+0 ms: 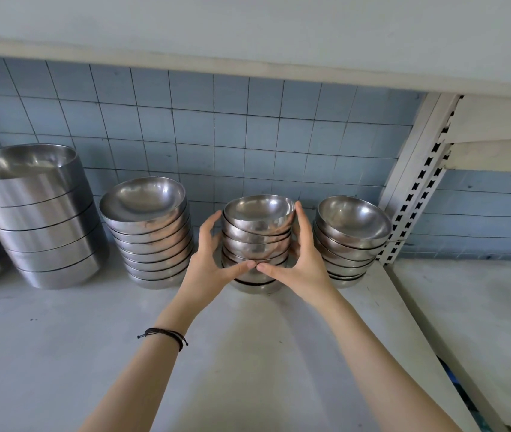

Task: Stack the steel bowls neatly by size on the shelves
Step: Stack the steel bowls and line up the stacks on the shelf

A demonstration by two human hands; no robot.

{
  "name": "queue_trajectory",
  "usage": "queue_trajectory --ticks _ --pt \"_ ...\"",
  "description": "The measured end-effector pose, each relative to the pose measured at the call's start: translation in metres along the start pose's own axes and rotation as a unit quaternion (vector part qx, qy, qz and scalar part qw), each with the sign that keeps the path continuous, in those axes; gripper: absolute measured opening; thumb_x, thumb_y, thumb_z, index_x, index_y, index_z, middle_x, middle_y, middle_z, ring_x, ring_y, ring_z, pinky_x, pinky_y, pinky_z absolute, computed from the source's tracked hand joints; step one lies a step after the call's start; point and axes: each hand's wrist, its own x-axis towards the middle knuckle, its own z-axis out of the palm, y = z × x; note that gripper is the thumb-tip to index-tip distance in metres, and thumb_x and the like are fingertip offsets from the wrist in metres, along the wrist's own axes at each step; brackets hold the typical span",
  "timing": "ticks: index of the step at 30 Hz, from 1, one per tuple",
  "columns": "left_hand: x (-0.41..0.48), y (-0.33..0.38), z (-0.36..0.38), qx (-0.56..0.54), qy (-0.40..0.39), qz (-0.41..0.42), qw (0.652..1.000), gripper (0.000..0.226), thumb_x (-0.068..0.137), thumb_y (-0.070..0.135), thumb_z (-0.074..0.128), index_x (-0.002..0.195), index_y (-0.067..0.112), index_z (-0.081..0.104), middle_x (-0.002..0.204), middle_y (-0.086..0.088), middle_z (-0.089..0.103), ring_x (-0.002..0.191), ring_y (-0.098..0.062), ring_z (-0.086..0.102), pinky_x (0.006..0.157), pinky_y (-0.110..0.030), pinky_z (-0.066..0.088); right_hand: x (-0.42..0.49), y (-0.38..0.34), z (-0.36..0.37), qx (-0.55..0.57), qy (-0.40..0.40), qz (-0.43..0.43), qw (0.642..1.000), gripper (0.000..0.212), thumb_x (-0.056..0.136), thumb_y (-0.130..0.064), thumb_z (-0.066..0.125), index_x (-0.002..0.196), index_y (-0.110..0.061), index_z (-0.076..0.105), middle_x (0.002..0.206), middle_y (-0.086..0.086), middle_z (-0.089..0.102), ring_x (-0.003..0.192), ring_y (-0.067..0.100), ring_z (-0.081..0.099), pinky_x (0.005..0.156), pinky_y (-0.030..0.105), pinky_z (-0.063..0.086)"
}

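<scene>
**A:** In the head view, where is your stack now?

**B:** The small bowl stack [257,241] stands on the shelf [248,353], between two other stacks. Your left hand [213,263] and right hand [298,263] grasp its sides, thumbs meeting in front.

**A:** Which step?

**B:** I think you are straightening it. Next, level the tilted bowls gently, then let go.
</scene>
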Motion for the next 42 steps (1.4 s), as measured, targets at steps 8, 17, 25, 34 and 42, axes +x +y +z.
queue_trajectory --ticks 8,17,25,34,42 --pt "-0.004 0.0 0.003 0.0 0.005 0.002 1.0 0.098 0.07 0.032 0.085 0.142 0.049 0.021 0.139 0.003 0.053 0.127 -0.008 0.052 0.11 -0.039 0.041 -0.005 0.004 0.0 0.012 0.001 -0.009 1.0 0.115 0.066 -0.031 0.091 0.138 -0.067 0.01 0.143 -0.045 0.021 0.142 -0.006 0.029 0.119 0.034 0.031" --pt "0.013 0.021 -0.003 -0.049 0.041 0.008 0.998 0.077 0.086 0.042 0.062 0.148 0.037 0.018 0.155 0.01 0.026 0.144 -0.003 0.025 0.119 -0.04 0.027 0.008 -0.022 -0.003 0.051 0.026 -0.023 0.998 0.076 0.098 -0.022 0.06 0.156 -0.031 0.012 0.141 0.002 0.039 0.124 -0.015 0.038 0.102 0.004 0.032" --pt "0.036 0.025 -0.006 -0.016 0.04 -0.021 0.999 0.08 0.07 0.073 0.065 0.139 0.046 0.035 0.142 0.007 0.051 0.131 -0.015 0.048 0.112 -0.044 0.038 0.023 -0.02 0.0 0.038 0.051 -0.022 0.998 0.073 0.097 -0.021 0.061 0.155 -0.028 0.018 0.09 -0.007 0.05 0.084 -0.011 0.054 0.083 -0.003 0.034" --pt "0.03 0.031 -0.001 0.041 0.074 -0.003 0.996 0.07 0.079 0.052 0.061 0.139 0.02 0.044 0.125 0.001 0.061 0.118 -0.014 0.057 0.104 -0.032 0.045 0.023 -0.011 0.006 0.067 0.055 -0.002 0.996 0.072 0.096 -0.022 0.061 0.155 -0.025 0.019 0.092 -0.012 0.057 0.085 -0.001 0.06 0.083 0.008 0.043" --pt "0.022 0.023 -0.003 0.086 0.067 0.022 0.994 0.085 0.073 0.054 0.063 0.144 0.015 0.038 0.136 -0.004 0.055 0.126 -0.017 0.051 0.107 -0.033 0.042 0.022 -0.011 0.005 0.076 0.059 -0.004 0.995 0.071 0.095 -0.02 0.063 0.153 -0.022 0.024 0.089 -0.015 0.061 0.082 -0.001 0.065 0.083 0.011 0.046"
